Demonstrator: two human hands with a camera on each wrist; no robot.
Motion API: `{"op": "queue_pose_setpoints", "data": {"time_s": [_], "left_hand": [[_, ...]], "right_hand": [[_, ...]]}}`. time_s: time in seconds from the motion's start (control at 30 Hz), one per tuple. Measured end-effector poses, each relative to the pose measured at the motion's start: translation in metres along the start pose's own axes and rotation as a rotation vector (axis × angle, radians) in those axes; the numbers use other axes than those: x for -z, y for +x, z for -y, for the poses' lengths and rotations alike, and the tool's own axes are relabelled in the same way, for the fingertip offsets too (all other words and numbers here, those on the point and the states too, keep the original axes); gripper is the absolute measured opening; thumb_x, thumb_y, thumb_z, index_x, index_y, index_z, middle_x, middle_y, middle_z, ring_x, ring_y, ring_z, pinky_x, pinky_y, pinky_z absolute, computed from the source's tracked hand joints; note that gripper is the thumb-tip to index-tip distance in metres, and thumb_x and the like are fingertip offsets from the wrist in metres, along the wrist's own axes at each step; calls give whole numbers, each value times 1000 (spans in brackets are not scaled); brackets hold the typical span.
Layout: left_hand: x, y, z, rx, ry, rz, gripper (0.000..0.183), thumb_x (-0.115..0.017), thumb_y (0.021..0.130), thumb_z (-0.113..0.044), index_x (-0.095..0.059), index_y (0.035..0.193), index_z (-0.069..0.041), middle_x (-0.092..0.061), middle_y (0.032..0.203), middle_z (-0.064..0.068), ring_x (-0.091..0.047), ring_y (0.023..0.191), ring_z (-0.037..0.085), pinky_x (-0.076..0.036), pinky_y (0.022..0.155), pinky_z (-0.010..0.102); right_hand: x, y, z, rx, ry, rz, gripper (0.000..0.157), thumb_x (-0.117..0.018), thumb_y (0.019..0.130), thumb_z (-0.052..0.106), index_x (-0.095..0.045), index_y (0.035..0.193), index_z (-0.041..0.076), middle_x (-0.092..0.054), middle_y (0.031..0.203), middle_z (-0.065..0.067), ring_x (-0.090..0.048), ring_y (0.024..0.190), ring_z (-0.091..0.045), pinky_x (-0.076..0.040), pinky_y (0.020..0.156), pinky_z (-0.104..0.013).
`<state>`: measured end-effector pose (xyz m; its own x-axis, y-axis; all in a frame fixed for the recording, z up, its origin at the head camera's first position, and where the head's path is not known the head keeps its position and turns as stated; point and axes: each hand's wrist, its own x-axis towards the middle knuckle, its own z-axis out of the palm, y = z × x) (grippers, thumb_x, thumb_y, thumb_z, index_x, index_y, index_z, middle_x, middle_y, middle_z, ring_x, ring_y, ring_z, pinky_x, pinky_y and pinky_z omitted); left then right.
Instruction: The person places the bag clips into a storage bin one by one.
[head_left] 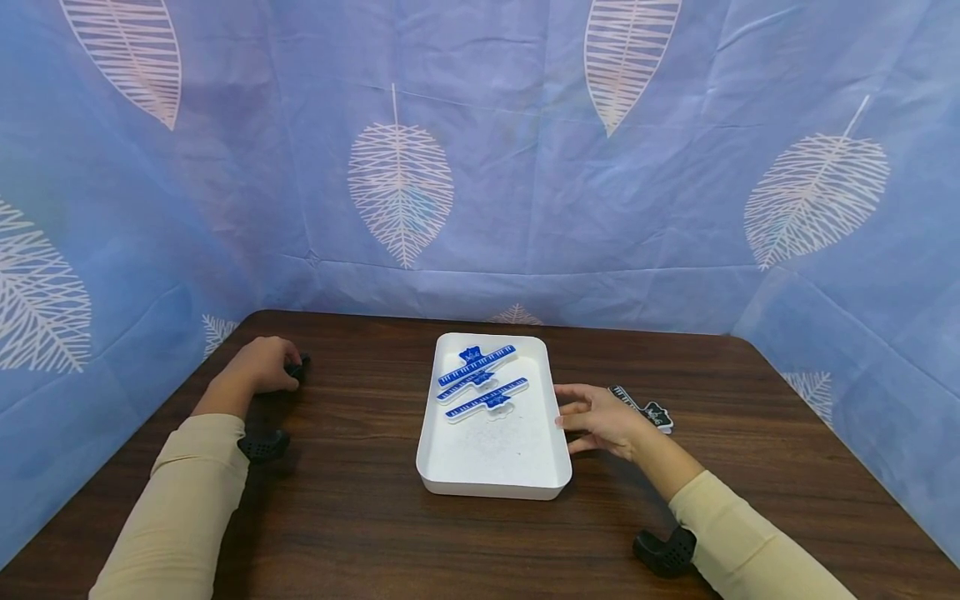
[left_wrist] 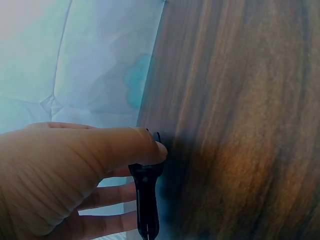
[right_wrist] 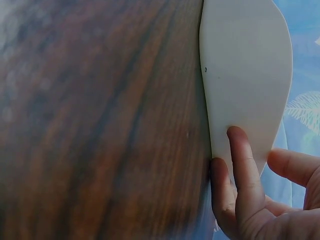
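Observation:
At the left end of the table my left hand (head_left: 261, 363) pinches a black clip (left_wrist: 146, 197) between thumb and fingers. The left wrist view shows this clip edge-on, its long part pointing down. My right hand (head_left: 600, 419) is at the right side of a white tray (head_left: 491, 489), its fingertips (right_wrist: 237, 137) touching the outer wall and its thumb near the rim. Three blue-and-white clips with piano-key patterns lie in the tray's far half, among them a lower one (head_left: 487, 400). Behind the right hand lies a black piano-key clip (head_left: 658, 416), partly hidden by it.
A dark brown wooden table (head_left: 360, 533) carries everything. Blue cloth with white leaf prints (head_left: 480, 208) hangs behind it and along both sides. Each forearm wears a black wrist device, on the left (head_left: 264, 445) and on the right (head_left: 666, 552).

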<state>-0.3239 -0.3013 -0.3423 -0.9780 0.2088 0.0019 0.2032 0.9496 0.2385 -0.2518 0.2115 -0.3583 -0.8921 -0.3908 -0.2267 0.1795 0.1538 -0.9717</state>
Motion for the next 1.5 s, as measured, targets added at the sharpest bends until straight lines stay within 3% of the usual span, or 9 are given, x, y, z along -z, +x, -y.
{"op": "queue_pose_setpoints", "data": {"time_s": [0.6,1.0,1.5], "left_hand": [[8,-1,-8,-25,16,-4,31,-79,74,-12,-68,99,2,-66,98,19,-61,89,34,-50,82,55],[13,-1,-21,-33,36,17,29,-79,72,-12,-69,97,0,-66,94,14,-58,80,27,-50,77,50],[20,-3,-42,-138,86,-9,25,-79,72,-10,-70,94,-2,-66,89,9,-57,75,23,-50,72,47]], "right_hand": [[0,1,0,-6,2,-3,71,-60,91,-5,-21,150,-6,-48,130,-35,-66,98,-32,-56,78,-48],[-1,0,1,-5,-2,-1,72,-61,90,-4,-21,150,-7,-49,129,-35,-66,98,-32,-56,78,-48],[-1,-1,3,-10,0,-4,72,-61,91,-4,-20,150,-6,-49,129,-35,-66,98,-32,-56,78,-48]]}}
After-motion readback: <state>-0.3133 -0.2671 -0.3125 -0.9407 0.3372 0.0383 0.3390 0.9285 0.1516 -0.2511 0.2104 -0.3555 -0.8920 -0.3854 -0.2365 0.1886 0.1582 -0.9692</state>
